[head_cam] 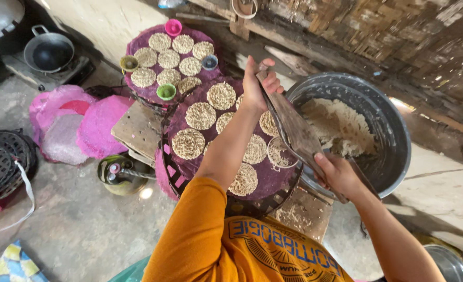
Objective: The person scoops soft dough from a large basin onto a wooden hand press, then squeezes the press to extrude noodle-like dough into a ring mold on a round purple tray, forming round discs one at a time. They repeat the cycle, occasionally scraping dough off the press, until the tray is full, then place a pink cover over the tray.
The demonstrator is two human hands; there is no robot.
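Note:
My left hand (259,83) grips the far end of a flat, worn wooden board (294,130), and my right hand (338,175) holds its near end. The board slants over the rim of a large grey basin (396,130) that holds a pale shredded mixture (341,128). Just left of the board is a round tray covered with purple cloth (265,183), carrying several flat round cakes of the same mixture (200,116). One cake sits inside a ring mould (280,152) beside the board.
A second purple tray (137,91) behind holds more cakes and small coloured cups (166,92). Pink mesh sheets (80,125), black baskets (1,156), a gas burner (121,175) and a wok on a stove (48,52) lie left. A woven wall runs along the top right.

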